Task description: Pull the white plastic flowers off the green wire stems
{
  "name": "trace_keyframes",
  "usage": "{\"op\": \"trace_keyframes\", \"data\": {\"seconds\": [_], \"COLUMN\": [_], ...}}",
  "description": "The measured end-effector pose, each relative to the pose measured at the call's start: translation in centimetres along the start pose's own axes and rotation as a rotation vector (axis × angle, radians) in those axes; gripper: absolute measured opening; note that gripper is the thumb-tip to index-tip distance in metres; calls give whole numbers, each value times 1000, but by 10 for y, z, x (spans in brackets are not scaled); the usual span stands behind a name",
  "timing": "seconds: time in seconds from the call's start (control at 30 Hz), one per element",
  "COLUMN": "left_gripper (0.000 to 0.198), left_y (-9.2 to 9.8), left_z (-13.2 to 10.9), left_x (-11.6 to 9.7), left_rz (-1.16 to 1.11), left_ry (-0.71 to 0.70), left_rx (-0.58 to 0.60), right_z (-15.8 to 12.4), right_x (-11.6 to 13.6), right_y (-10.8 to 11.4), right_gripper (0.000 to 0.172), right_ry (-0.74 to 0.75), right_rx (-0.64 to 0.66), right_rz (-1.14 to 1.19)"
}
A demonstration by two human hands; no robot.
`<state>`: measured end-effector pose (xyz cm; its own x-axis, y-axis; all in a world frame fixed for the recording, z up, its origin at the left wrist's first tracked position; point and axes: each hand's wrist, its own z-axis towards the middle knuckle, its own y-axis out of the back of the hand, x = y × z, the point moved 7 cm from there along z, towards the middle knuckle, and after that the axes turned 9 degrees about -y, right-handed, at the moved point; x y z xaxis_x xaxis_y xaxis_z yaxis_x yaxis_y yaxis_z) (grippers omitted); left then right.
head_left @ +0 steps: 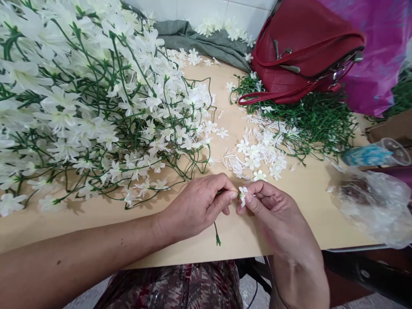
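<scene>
Close to the table's front edge my two hands meet at a small white artificial flower. My left hand pinches a thin green plastic stem; one end of it hangs below the fingers with a small green tip. My right hand holds the white blossom between thumb and forefinger, where it meets the stem. Just beyond my hands lie loose white blossoms and thin white stamens. A large heap of white flowers on green stems fills the left side.
A red handbag rests at the back right on a pile of green stems. To the right are a plastic cup lying sideways and a clear plastic bag. Grey cloth lies along the tiled wall.
</scene>
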<state>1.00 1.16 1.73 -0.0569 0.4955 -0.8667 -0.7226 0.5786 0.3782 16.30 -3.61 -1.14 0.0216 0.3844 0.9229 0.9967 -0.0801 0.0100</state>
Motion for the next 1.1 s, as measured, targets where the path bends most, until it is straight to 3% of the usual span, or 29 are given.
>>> {"op": "trace_keyframes", "data": {"seconds": [0.47,0.83,1.1], "left_gripper": [21,19,16], "left_y": [0,3,2], "left_z": [0,-3,-2], "left_x": [5,3,1], "left_rz": [-47,-105,-121], "left_ry": [48,114,89], "left_rx": [-22,-89,-103], "right_z": [0,2,1], "right_x": [-2,-5,-7], "right_y": [-3,-2,0], "right_gripper": [19,24,32], "right_ry": [27,71,58], "right_rx": [-88,-129,-44], "right_rz": [-11,225,193]}}
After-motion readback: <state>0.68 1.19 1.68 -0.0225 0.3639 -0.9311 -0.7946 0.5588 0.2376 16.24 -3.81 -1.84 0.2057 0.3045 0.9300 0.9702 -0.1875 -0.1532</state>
